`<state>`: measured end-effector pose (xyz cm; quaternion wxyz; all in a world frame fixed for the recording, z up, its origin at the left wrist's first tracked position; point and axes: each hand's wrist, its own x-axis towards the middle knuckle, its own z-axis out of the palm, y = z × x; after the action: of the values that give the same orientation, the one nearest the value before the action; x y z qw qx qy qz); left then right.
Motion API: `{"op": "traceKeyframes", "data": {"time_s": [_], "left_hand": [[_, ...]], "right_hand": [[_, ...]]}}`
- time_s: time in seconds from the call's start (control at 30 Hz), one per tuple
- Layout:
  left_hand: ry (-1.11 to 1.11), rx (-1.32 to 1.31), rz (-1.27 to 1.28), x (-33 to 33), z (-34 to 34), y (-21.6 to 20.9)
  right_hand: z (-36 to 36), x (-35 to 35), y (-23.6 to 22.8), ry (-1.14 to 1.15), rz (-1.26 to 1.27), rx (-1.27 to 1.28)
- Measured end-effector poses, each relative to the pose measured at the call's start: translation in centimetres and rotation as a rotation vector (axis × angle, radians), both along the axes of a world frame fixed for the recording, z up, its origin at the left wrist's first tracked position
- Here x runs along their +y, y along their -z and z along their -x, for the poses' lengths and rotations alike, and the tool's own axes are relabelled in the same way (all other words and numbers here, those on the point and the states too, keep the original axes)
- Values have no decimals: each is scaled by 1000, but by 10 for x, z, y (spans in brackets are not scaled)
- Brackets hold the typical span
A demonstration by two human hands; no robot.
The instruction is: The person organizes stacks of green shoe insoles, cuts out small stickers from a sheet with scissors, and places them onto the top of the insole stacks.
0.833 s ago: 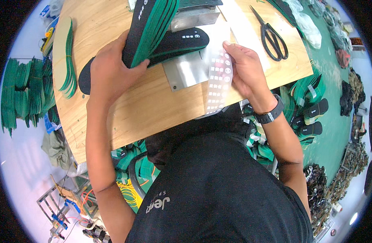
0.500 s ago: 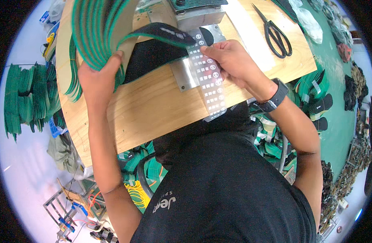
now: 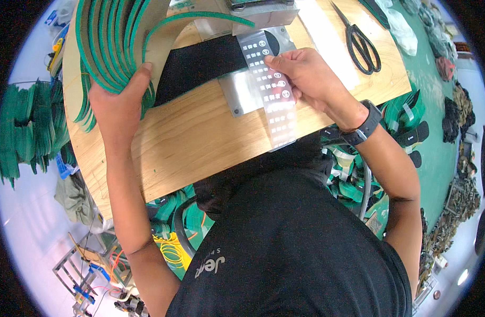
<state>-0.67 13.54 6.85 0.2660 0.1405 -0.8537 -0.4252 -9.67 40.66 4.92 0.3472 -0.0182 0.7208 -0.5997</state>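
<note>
My left hand (image 3: 121,103) is wrapped round a fanned stack of insoles (image 3: 107,45) with green edges and beige undersides. One insole (image 3: 200,16) curves away from that stack toward the press, seen edge-on with its tip near the metal block. Beneath it a black insole (image 3: 200,66) lies flat, its tip reaching over a metal plate (image 3: 237,95). A clear film strip (image 3: 276,113) with rows of white printed marks crosses the plate and the black insole. My right hand (image 3: 308,79) pinches the strip's right edge between thumb and fingers.
The press's metal block (image 3: 263,18) overhangs the plate. Black-handled scissors (image 3: 361,50) lie at the table's right, beside a white sheet (image 3: 324,45). Green-edged stacks (image 3: 28,129) hang at the left; more insole bundles (image 3: 348,174) sit below the wooden table (image 3: 184,153).
The curved insole's tip has lifted off the film toward the press, and its marked black face has turned out of sight. My left hand has shifted slightly left; the right still pinches the film.
</note>
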Motion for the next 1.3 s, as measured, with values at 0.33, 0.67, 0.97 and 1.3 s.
{"op": "traceKeyframes", "data": {"time_s": [0.33,0.67,0.97,1.3], "left_hand": [[-25,-1,51,10,-1,8],[55,-20,93,18,-4,6],[-7,67,7,13,0,4],[-36,-28,-37,10,-2,8]], "right_hand": [[0,-4,-1,32,-2,-36],[-7,-3,-2,42,13,3],[-6,5,0,42,94,-6],[-8,1,-4,66,90,-38]]}}
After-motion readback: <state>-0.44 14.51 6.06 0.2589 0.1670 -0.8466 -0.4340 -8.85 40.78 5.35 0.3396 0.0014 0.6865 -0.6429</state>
